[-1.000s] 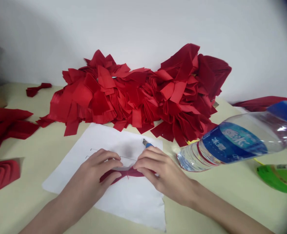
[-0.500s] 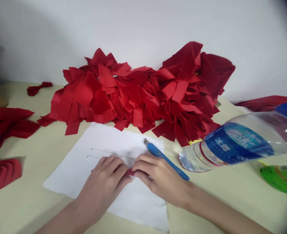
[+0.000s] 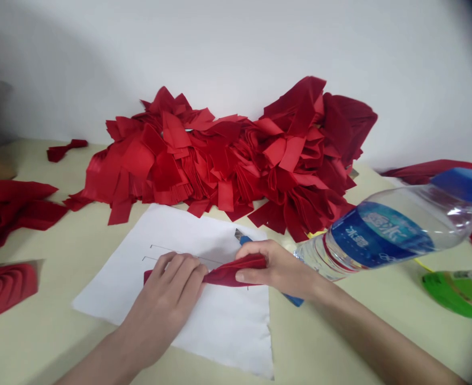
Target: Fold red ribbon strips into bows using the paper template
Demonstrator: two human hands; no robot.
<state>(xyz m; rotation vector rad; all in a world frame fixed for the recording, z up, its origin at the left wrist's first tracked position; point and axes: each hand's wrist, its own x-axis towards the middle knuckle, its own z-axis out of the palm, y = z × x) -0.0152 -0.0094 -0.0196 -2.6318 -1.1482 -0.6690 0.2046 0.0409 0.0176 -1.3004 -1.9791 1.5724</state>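
Note:
A red fabric strip (image 3: 228,273) lies across a white paper sheet (image 3: 228,331) marked with thin black lines. My left hand (image 3: 174,291) presses its curled fingers on the strip's left part, where the cloth looks pinched narrow; a short end shows beyond the fingers. With thumb below and fingers above, my right hand (image 3: 274,270) grips the strip's right end, which stands raised and folded. Partly behind that hand lies a blue utility knife (image 3: 243,238), its tip and tail end showing.
A large heap of red fabric strips (image 3: 220,160) lines the wall. On the right stand a water bottle (image 3: 380,235) and a green roll of tape (image 3: 453,294). At left lie a folded red stack (image 3: 7,291), more red cloth (image 3: 15,208) and a small red bow (image 3: 65,149).
My right hand has moved right, away from my left, and now holds the strip's right end. More of the red strip shows between the hands. The view has shifted slightly.

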